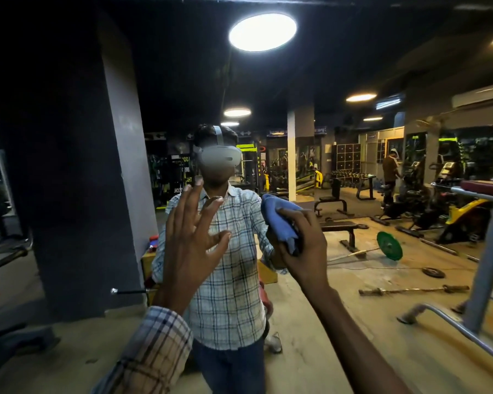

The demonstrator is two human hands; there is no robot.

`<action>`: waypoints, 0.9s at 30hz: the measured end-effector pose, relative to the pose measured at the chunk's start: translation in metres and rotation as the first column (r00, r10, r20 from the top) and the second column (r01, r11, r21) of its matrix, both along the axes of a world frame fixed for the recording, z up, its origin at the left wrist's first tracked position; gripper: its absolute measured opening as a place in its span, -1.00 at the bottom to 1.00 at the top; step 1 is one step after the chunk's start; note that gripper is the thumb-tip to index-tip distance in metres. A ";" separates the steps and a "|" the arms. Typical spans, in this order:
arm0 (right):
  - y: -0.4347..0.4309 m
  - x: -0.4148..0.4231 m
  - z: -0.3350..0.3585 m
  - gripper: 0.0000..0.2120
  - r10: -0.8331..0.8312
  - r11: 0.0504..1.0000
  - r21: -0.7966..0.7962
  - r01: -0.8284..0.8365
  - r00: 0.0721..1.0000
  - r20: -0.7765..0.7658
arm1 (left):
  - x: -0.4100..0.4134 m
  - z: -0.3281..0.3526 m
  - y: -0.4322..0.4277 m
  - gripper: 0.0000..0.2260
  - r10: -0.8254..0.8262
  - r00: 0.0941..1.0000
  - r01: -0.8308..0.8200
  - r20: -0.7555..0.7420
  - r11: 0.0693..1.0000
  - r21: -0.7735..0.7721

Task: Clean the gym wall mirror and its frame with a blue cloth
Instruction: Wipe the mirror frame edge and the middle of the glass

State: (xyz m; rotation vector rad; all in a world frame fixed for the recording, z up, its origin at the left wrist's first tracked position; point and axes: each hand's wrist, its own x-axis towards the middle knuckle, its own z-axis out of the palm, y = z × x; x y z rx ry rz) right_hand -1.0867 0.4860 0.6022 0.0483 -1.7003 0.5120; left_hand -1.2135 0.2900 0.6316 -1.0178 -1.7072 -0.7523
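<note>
The wall mirror fills nearly the whole view and reflects the gym and my own body in a checked shirt. My right hand presses a bunched blue cloth against the glass at chest height. My left hand is raised beside it, left of the cloth, with fingers spread and nothing in it. Whether the left palm touches the glass I cannot tell. The mirror's frame is not in sight.
In the reflection: a dark pillar at left, benches, a green weight plate on a barbell, loose bars on the floor, a metal machine frame at right, and a person standing far back.
</note>
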 end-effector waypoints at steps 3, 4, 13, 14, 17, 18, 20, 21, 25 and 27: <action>-0.003 0.001 -0.005 -0.54 0.011 0.999 -0.037 -0.011 1.000 0.001 | 0.006 0.000 0.001 -0.39 0.015 1.000 -0.015 0.017 1.000 -0.002; -0.003 0.001 -0.007 -0.53 0.011 0.999 -0.048 -0.011 1.000 0.000 | 0.006 0.000 0.001 -0.39 0.018 1.000 -0.018 0.022 1.000 -0.001; -0.024 -0.008 -0.026 -0.51 0.039 0.998 0.047 -0.046 0.990 0.138 | 0.014 -0.003 0.007 -0.36 0.008 0.999 -0.010 0.047 0.999 0.033; -0.018 -0.007 -0.024 -0.48 -0.013 0.986 0.165 -0.019 0.981 0.192 | 0.013 -0.003 0.006 -0.36 0.006 0.999 -0.008 0.042 0.999 0.031; 0.005 0.001 -0.006 -0.47 -0.063 0.990 0.127 0.056 0.997 0.052 | 0.010 -0.004 0.006 -0.38 0.009 1.000 -0.010 0.019 1.000 0.029; 0.011 0.003 0.002 -0.50 -0.044 0.998 -0.037 0.041 0.996 -0.076 | 0.009 -0.004 0.007 -0.39 0.014 1.000 -0.014 0.011 1.000 0.028; 0.011 0.001 0.011 -0.53 -0.042 0.964 -0.264 -0.017 0.976 -0.215 | 0.010 -0.006 0.009 -0.38 0.019 1.000 -0.020 0.014 0.999 0.033; 0.003 -0.003 0.013 -0.50 -0.052 0.970 -0.242 0.009 0.984 -0.173 | 0.010 -0.007 0.010 -0.37 0.019 1.000 -0.020 0.023 0.999 0.042; 0.006 -0.012 0.022 -0.43 -0.087 0.932 0.361 0.028 0.985 0.149 | 0.009 -0.008 0.013 -0.34 -0.004 1.000 0.003 0.013 0.998 0.065; 0.019 -0.007 0.054 -0.44 -0.047 0.978 0.205 0.050 0.999 -0.022 | 0.009 -0.007 0.015 -0.35 -0.006 1.000 0.005 0.011 0.997 0.077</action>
